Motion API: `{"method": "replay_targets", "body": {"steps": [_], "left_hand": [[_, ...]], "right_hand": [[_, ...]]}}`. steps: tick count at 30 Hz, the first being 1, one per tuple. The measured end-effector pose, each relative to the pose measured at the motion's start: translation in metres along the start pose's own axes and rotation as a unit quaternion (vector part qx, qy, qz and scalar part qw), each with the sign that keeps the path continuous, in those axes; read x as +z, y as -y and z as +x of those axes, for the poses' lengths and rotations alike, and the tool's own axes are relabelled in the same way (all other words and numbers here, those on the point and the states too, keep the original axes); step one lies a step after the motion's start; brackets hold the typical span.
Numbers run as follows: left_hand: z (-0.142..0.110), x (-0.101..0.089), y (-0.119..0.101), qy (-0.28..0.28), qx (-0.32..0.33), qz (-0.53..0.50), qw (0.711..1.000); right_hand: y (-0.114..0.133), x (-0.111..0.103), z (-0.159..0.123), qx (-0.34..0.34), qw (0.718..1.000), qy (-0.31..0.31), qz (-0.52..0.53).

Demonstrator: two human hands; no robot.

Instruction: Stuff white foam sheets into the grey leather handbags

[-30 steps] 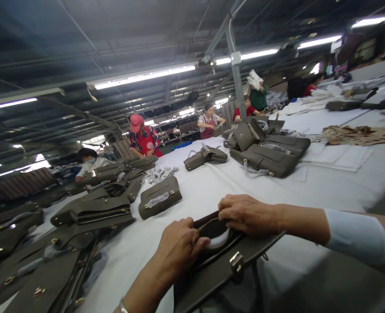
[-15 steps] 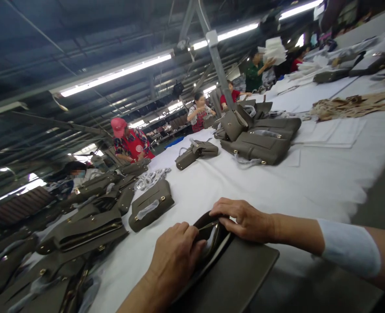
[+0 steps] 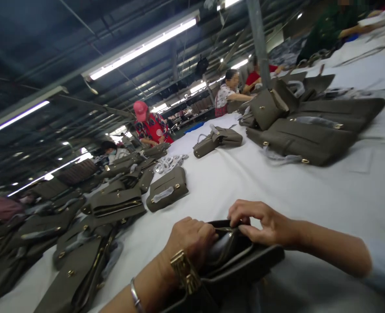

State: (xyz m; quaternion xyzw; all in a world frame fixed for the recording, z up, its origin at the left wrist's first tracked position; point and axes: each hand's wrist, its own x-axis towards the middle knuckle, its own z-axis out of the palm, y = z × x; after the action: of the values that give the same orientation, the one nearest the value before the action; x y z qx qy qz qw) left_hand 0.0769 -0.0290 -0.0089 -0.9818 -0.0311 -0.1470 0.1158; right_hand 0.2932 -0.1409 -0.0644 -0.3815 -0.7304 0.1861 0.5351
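An olive-green leather handbag (image 3: 244, 271) lies in front of me with its mouth open and a zipper running inside. My left hand (image 3: 190, 241) is closed over the near-left rim, the fingertips hidden by the bag's edge. On the far right of the mouth, my right hand (image 3: 266, 224) pinches the rim between thumb and fingers. Gold-coloured metal hardware (image 3: 185, 271) shows beside my left wrist, in front of the bag. Inside, a pale lining is partly visible. The bag's lower part is dark and blurred.
Several finished-looking olive bags (image 3: 168, 189) lie on the white-covered table (image 3: 218, 182), piled at the left. A larger stack of bags (image 3: 309, 134) stands at the right. Wrapped straps (image 3: 171, 164) lie at the middle left. A person in a red cap (image 3: 149, 126) and other workers stand beyond.
My view has swung to the left and down. The bag's flap has tipped up, and gold hardware now shows at my left wrist. Both hands still grip the rim.
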Motion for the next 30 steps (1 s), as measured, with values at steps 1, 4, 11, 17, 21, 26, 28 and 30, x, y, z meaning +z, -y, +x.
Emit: {"method": "replay_targets", "body": {"steps": [1,4,11,17,21,26,28,30], "left_hand": [[-0.006,-0.005,0.003,-0.011,-0.052,-0.046,0.997],[-0.037,-0.026,0.012,-0.048,-0.226,-0.194,0.954],[-0.12,-0.041,-0.003,-0.053,-0.337,-0.317,0.885],[-0.125,-0.031,-0.029,-0.076,-0.36,-0.4,0.84],[-0.125,-0.03,-0.035,-0.111,-0.354,-0.356,0.858],[-0.125,-0.032,-0.037,-0.058,-0.383,-0.29,0.875],[-0.123,-0.032,-0.037,-0.03,-0.393,-0.268,0.879],[-0.12,-0.031,-0.036,-0.02,-0.397,-0.268,0.878]], "right_hand": [[0.002,0.001,-0.003,-0.004,1.0,0.004,-0.002],[0.005,-0.001,-0.008,-0.004,0.999,0.02,-0.042],[0.005,-0.009,0.025,-0.111,0.957,0.119,-0.241],[0.042,0.034,0.069,-0.208,0.891,0.297,-0.271],[0.056,0.077,0.07,-0.2,0.867,0.31,-0.334],[0.053,0.102,0.061,-0.165,0.871,0.233,-0.399],[0.058,0.104,0.06,-0.111,0.878,0.252,-0.391],[0.064,0.106,0.061,-0.059,0.879,0.281,-0.381]]}}
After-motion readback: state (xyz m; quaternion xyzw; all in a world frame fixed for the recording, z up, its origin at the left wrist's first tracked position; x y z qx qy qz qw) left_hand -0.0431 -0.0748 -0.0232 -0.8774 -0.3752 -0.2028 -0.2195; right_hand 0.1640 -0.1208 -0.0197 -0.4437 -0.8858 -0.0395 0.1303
